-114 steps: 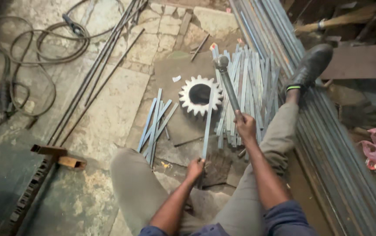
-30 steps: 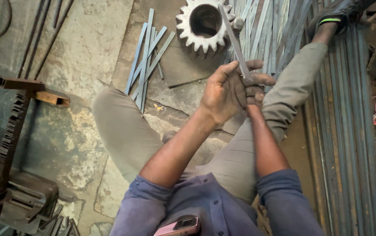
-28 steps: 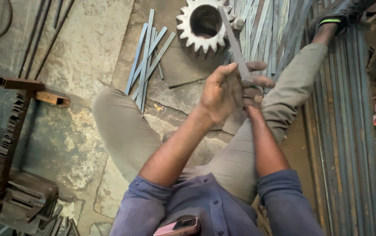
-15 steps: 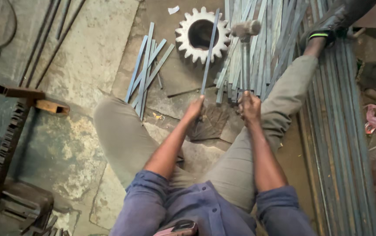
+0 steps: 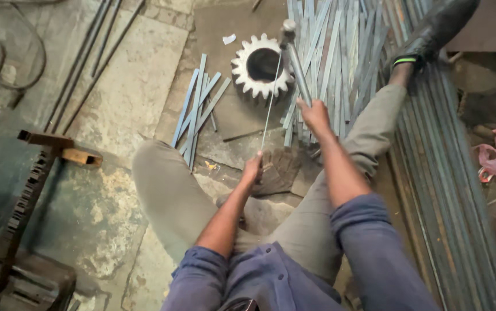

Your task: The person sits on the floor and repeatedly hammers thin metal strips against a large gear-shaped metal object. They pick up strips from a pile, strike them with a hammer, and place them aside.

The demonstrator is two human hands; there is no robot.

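Strip (image 5: 268, 109) across gear (image 5: 261, 65), hammer (image 5: 294, 60) raised.
Left hand (image 5: 252, 170) pinching strip end, right hand (image 5: 313, 113) closed round handle; best struck squarely, apparently over gear's bore, fingers well back.

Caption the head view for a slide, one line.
Seated on a workshop floor, right hand raises a hammer over a large gear while left hand steadies a thin metal strip.
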